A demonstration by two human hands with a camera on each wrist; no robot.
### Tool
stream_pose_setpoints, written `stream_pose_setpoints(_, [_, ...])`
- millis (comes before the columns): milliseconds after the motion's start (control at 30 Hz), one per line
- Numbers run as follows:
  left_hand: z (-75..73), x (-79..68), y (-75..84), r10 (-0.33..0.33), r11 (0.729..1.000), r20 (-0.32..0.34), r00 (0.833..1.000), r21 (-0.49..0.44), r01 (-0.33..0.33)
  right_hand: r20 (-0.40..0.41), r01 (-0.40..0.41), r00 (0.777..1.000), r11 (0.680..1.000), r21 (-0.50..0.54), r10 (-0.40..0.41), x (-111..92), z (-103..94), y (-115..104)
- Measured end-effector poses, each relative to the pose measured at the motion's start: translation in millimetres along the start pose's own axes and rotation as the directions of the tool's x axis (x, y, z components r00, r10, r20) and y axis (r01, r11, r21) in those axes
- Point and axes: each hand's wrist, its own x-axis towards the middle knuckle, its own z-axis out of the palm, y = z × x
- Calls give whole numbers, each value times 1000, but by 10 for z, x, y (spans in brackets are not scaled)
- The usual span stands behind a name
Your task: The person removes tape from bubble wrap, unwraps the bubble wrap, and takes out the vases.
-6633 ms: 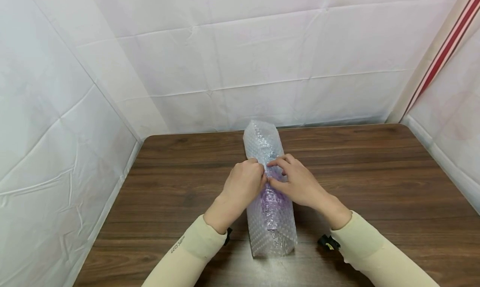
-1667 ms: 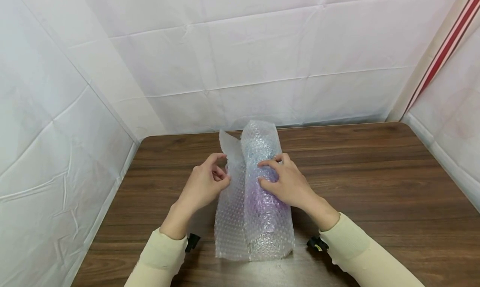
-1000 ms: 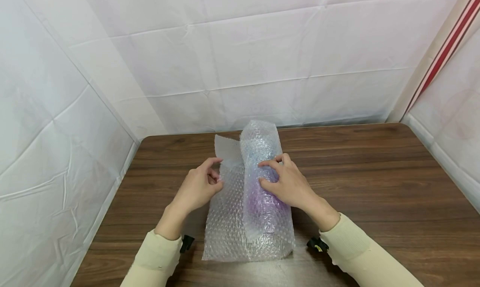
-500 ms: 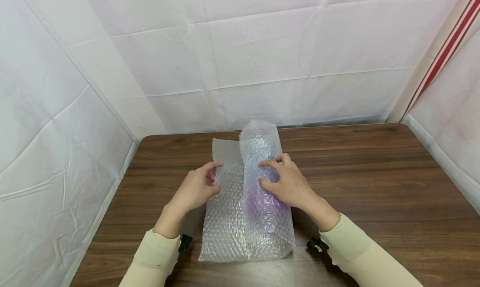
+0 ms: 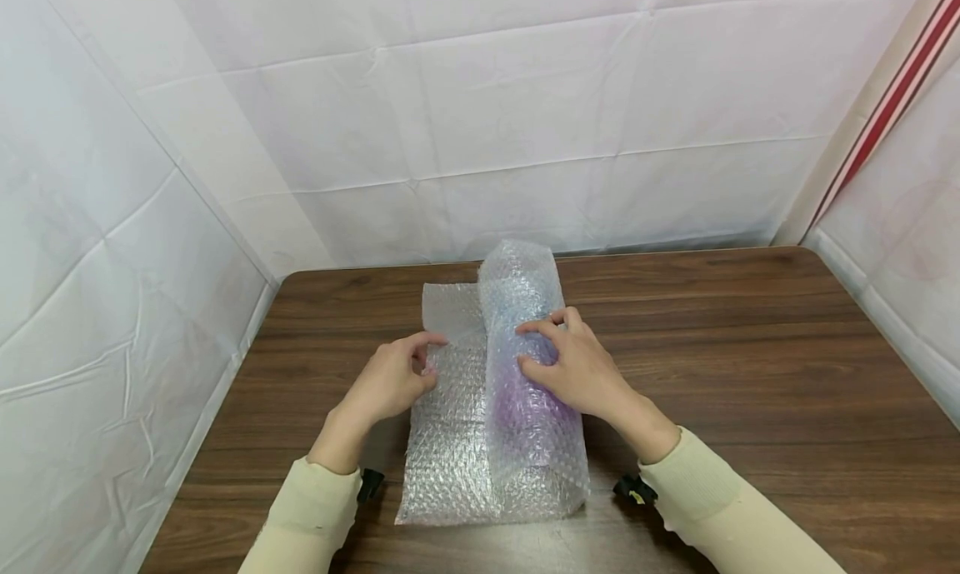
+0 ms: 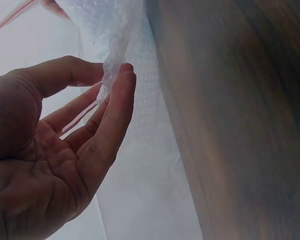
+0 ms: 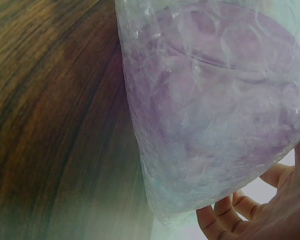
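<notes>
A long roll of clear bubble wrap (image 5: 528,466) lies on the wooden table, its far end near the back edge. Through its layers shows a rounded purple-and-blue thing (image 7: 225,95); the wrap blurs its kind. A loose flap of the wrap (image 5: 450,432) spreads out to the left of the roll. At the flap's left edge my left hand (image 5: 390,378) pinches the film between thumb and fingers (image 6: 120,95), as the left wrist view shows. My right hand (image 5: 577,361) holds the roll from above, fingers and thumb curved over its upper side.
The brown wood-grain table (image 5: 720,349) extends on both sides of the roll. White sheeting hangs behind it (image 5: 480,124) and at the left (image 5: 90,307) and right. A red-striped strip (image 5: 885,116) runs down the right corner. Small black devices sit at both wrists.
My left hand has moved left from the roll with the wrap's edge, and the flap has unfolded leftward and sunk flatter. My right hand has shifted slightly, then stayed still on the roll.
</notes>
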Motion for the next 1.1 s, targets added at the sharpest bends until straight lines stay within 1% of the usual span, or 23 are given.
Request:
stream_pose_setpoints(133, [10,9,-29,-10,1000,11,1000,-2,10,-4,1,1000,1000,0,-1,0,-1,3])
stream_pose_setpoints(300, [26,29,-71,-38,999,33,999,2,38,0,-3,1000,1000,1,3,-2,-2,4])
stream_pose_setpoints(700, [61,65,-152,-103,994,120,987,-20,107,1,-8,1000,1000,2,8,7,0,-2])
stream_pose_setpoints(900, [72,79,-167,-122,993,140,983,16,121,8,-10,1000,1000,4,10,8,-3,-4])
stream_pose_setpoints(1100, [96,95,-172,-131,990,144,981,69,122,3,-2,1000,1000,0,2,8,2,5])
